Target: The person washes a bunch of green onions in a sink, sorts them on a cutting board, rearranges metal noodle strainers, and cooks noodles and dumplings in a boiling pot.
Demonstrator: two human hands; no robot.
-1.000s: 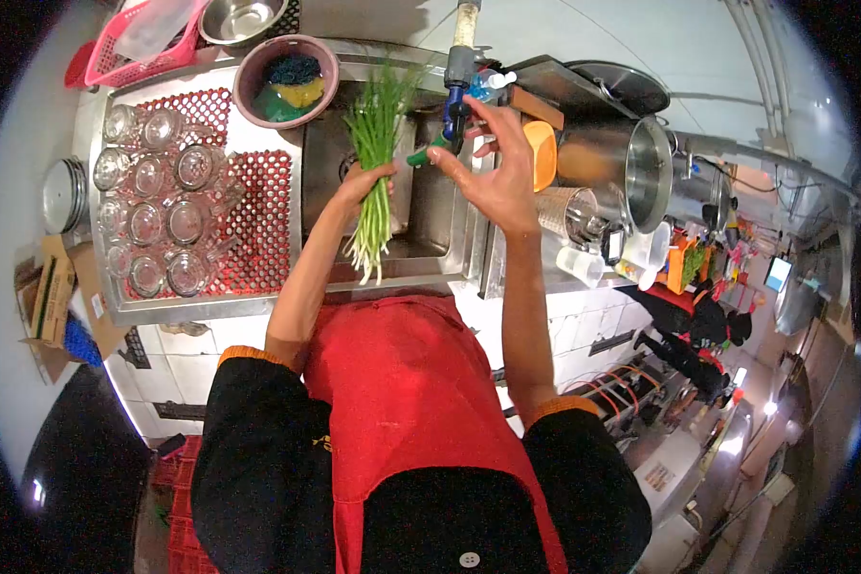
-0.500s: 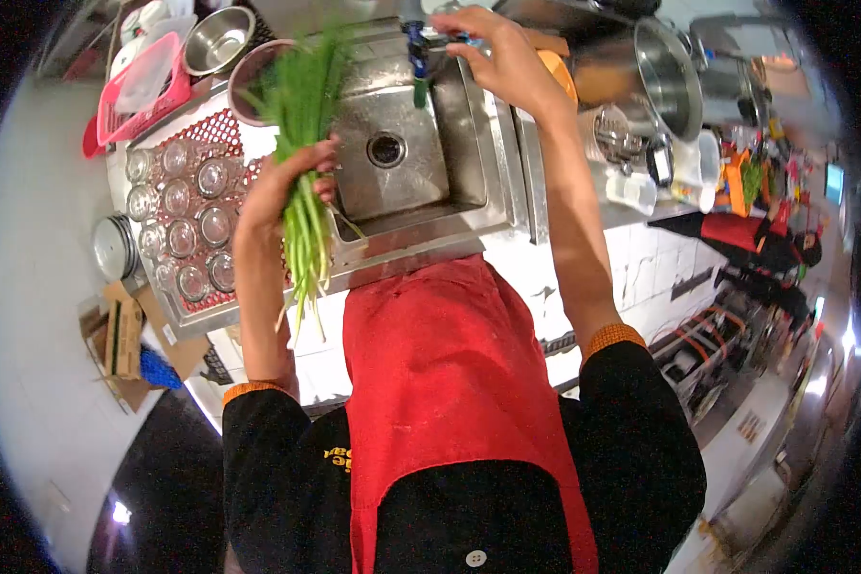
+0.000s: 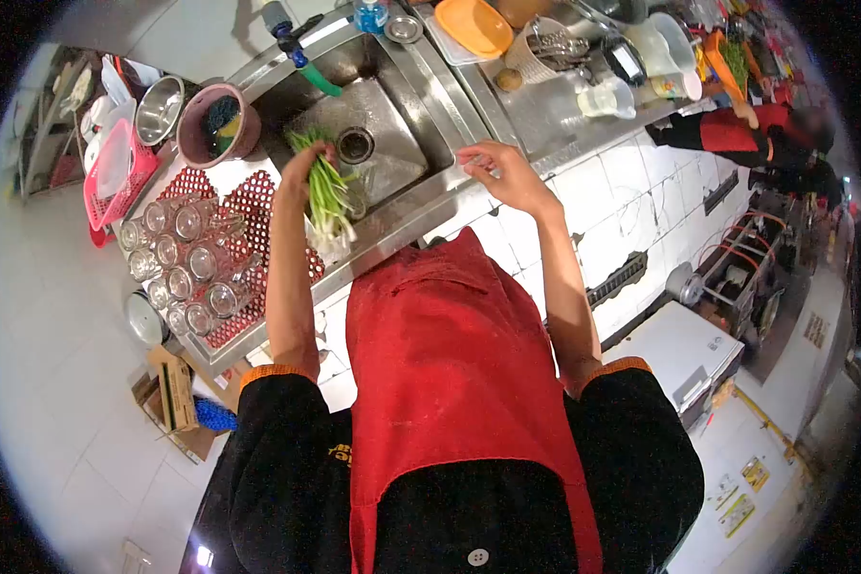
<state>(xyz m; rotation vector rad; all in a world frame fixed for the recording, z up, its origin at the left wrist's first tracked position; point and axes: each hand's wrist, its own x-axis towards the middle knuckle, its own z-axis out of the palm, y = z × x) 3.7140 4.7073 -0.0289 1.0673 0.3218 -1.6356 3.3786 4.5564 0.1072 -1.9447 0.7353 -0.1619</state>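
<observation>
A bunch of green onions (image 3: 329,201) is held in my left hand (image 3: 306,170), whose fingers wrap around it. Its pale root ends point toward me, and the leafy ends lie down in the left part of the metal sink (image 3: 402,165). Over the sink's front rim, to the right, hovers my right hand (image 3: 509,176), with loosely bent fingers, the thumb apart and nothing visible in it. Beyond both hands is the faucet (image 3: 292,43) with a green hose end (image 3: 318,80). No water stream shows.
Upturned glass mugs (image 3: 189,256) stand on a red perforated mat (image 3: 251,203) at left, near a pinkish bucket (image 3: 218,126), a steel bowl (image 3: 160,110) and a pink basket (image 3: 120,182). An orange lid (image 3: 474,27) and utensil basket (image 3: 536,53) are at right. Another person (image 3: 756,134) stands far right.
My left hand has lowered the green onions from above the counter into the sink. My right hand has left the faucet and come back toward the front rim. The view has shifted.
</observation>
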